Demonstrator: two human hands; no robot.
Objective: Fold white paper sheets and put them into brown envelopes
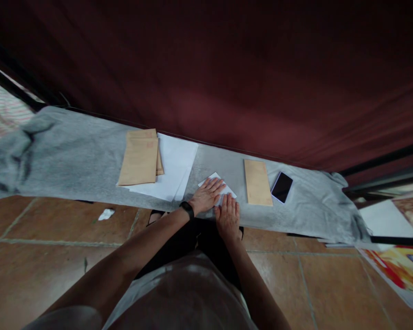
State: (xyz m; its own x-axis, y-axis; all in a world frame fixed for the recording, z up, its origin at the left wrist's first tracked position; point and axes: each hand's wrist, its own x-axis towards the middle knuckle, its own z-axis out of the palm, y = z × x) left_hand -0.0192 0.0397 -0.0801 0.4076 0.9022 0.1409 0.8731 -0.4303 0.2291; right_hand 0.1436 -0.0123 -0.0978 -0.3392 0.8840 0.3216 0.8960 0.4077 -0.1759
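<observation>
A small piece of white paper, seemingly folded, lies on the grey cloth-covered surface. My left hand rests flat across its left part, fingers stretched toward the upper right. On its lower right edge lies my right hand, palm down with the fingers extended forward. Part of the paper is hidden beneath both hands. To the left, several brown envelopes sit on larger white sheets. A single brown envelope is right of my hands.
A phone with a dark screen lies beside the single envelope. Behind the narrow surface hangs a dark red curtain. Crumpled white tissue is on the tiled floor. A colourful printed sheet shows at the lower right.
</observation>
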